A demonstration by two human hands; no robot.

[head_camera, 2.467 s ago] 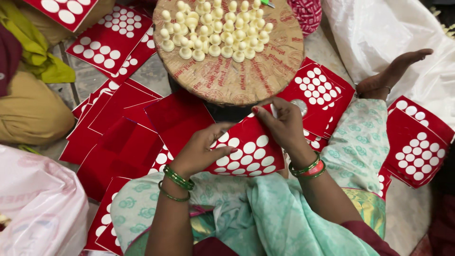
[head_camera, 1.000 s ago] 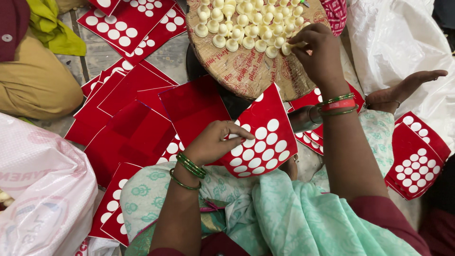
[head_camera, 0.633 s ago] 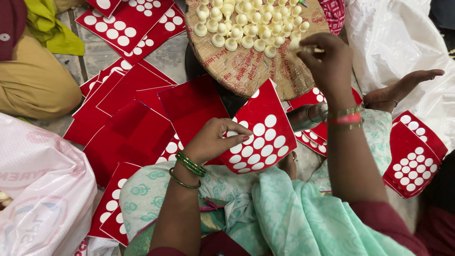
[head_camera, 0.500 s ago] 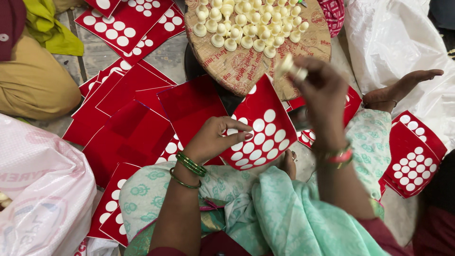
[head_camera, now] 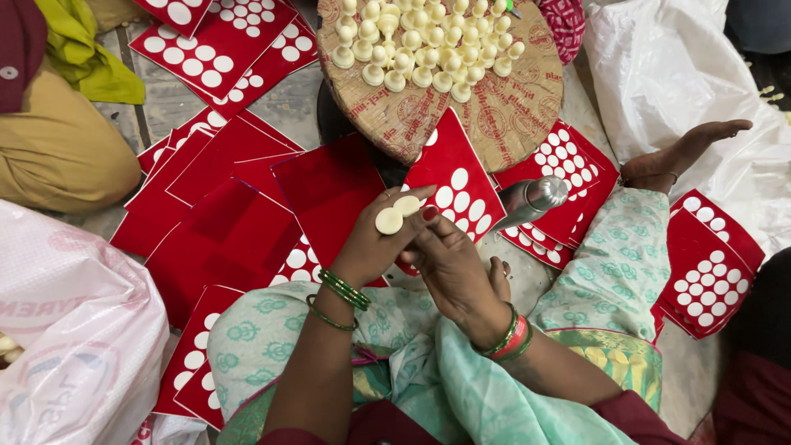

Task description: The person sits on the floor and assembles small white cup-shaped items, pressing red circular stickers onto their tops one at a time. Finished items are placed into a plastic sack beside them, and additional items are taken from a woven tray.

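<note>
My left hand (head_camera: 371, 247) holds a red card (head_camera: 457, 185) printed with white dots above my lap. My right hand (head_camera: 451, 268) sits close against it, its fingertips pinching two small cream round pieces (head_camera: 395, 214) at the card's left edge, against my left fingers. Just beyond stands a round brown board (head_camera: 494, 115) with several more cream pieces (head_camera: 420, 41) set in rows on its far half. My bare foot (head_camera: 684, 152) rests to the right.
Red dotted cards (head_camera: 222, 41) and plain red sheets (head_camera: 239, 222) are spread over the floor, with more at the right (head_camera: 709, 264). A metal bottle (head_camera: 531, 200) lies beside the board. White plastic bags (head_camera: 676, 66) (head_camera: 66, 330) flank me. A person in mustard clothing (head_camera: 58, 148) sits left.
My right hand reached to the board, lifted cream pieces off it and brought them down to the card in my left hand. The left hand stayed on the card.
</note>
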